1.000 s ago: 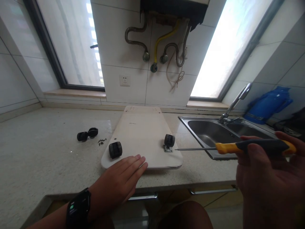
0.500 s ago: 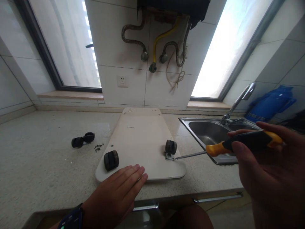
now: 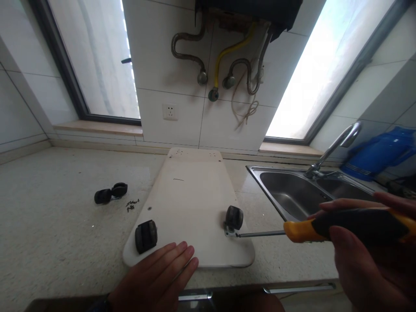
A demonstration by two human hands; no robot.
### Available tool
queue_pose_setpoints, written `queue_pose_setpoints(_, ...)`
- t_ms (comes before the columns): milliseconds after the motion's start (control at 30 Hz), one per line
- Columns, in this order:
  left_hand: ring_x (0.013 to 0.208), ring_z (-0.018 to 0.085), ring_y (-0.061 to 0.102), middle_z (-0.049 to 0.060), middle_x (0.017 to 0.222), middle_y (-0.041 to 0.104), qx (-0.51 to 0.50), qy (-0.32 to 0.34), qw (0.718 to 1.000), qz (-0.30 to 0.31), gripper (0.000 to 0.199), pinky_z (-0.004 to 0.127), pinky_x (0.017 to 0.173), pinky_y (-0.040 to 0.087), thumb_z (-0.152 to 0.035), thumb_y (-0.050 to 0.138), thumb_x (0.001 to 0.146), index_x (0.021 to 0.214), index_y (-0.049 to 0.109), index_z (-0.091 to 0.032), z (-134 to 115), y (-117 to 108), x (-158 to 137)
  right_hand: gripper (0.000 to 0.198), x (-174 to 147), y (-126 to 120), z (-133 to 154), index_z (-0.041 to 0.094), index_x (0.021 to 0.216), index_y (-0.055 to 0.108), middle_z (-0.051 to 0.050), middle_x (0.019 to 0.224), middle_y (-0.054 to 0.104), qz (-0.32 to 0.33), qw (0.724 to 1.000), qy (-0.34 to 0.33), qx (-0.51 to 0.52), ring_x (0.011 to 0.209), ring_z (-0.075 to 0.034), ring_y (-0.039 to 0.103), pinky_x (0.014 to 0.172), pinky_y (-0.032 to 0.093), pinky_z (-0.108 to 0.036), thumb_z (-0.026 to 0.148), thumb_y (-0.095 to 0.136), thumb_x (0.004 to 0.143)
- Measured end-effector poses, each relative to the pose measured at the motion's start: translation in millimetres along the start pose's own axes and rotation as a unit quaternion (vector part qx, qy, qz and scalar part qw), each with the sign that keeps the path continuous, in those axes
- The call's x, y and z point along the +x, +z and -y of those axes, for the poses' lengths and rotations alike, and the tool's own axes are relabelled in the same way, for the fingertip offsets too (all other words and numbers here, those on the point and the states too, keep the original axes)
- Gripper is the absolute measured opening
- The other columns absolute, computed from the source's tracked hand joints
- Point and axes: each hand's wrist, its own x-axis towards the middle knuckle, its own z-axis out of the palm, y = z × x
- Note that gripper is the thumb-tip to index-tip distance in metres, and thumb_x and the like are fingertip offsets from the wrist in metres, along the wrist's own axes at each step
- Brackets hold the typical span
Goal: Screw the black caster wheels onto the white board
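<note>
A white board [image 3: 195,199] with rounded corners lies flat on the counter. Near its front right corner a black caster wheel [image 3: 234,217] stands on a metal plate; another caster [image 3: 146,236] is at the front left. My right hand [image 3: 367,260] is closed round a yellow and black screwdriver [image 3: 351,227], whose tip meets the edge of the right caster's plate. My left hand [image 3: 159,273] lies flat with fingers stretched out on the board's front edge, beside the left caster.
On the counter [image 3: 65,216] to the left lie two loose casters [image 3: 110,193] and a small pile of screws [image 3: 131,204]. A steel sink [image 3: 286,190] with a tap [image 3: 334,147] is at the right, with a blue jug-like container [image 3: 380,154] behind. Hoses [image 3: 217,65] hang on the wall.
The view has shifted, so the board and casters appear lower. The screwdriver now looks more level, its tip still at the right caster's plate. My left hand stays flat on the board.
</note>
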Motion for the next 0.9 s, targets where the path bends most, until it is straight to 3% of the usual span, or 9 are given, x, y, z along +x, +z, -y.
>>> queue_pose_setpoints(33,0.132,0.018,0.065,0.004,0.133,0.077,0.000,-0.002,1.000,-0.005,0.049,0.034,0.130,0.034,-0.003,0.044,0.093,0.129,0.075,-0.015,-2,3,-2,0.071,2,-3,-4,0.038,0.123,0.075,-0.003,0.097,0.075,0.048,0.995,-0.078,-0.037,0.083,-0.029,0.073,0.073,0.067,-0.050,0.034,0.098,0.056)
queue_pose_setpoints(100,0.131,0.019,0.066,0.004,0.131,0.077,0.002,-0.014,1.000,0.000,0.046,0.034,0.128,0.038,-0.004,0.046,0.094,0.128,0.075,-0.015,-6,8,-4,0.074,4,-5,-10,0.036,0.134,0.071,-0.005,0.102,0.076,0.130,0.976,-0.158,-0.075,0.086,-0.030,0.074,0.069,0.069,-0.048,0.026,0.095,0.065)
queue_pose_setpoints(367,0.129,0.020,0.067,0.004,0.128,0.079,0.001,-0.023,1.000,0.011,0.045,0.035,0.127,0.039,-0.003,0.047,0.091,0.124,0.077,-0.014,-10,7,2,0.073,4,7,-9,0.033,0.143,0.065,-0.005,0.109,0.075,0.294,0.935,-0.197,-0.019,0.089,-0.023,0.077,0.071,0.073,-0.036,0.007,0.081,0.077)
queue_pose_setpoints(600,0.130,0.021,0.066,0.006,0.130,0.078,0.000,-0.023,1.000,0.016,0.047,0.037,0.126,0.040,-0.001,0.049,0.090,0.126,0.076,-0.013,-10,7,-1,0.074,6,6,-12,0.034,0.145,0.062,-0.004,0.111,0.075,0.319,0.921,-0.222,-0.037,0.090,-0.022,0.077,0.074,0.072,-0.034,0.008,0.080,0.078)
queue_pose_setpoints(900,0.132,0.022,0.064,0.006,0.133,0.076,-0.006,-0.021,1.000,0.013,0.048,0.038,0.130,0.033,-0.003,0.049,0.090,0.129,0.075,-0.012,-10,6,0,0.069,-2,10,-5,0.032,0.140,0.066,-0.004,0.106,0.076,0.309,0.930,-0.198,-0.033,0.085,-0.020,0.078,0.067,0.071,-0.030,0.006,0.080,0.078)
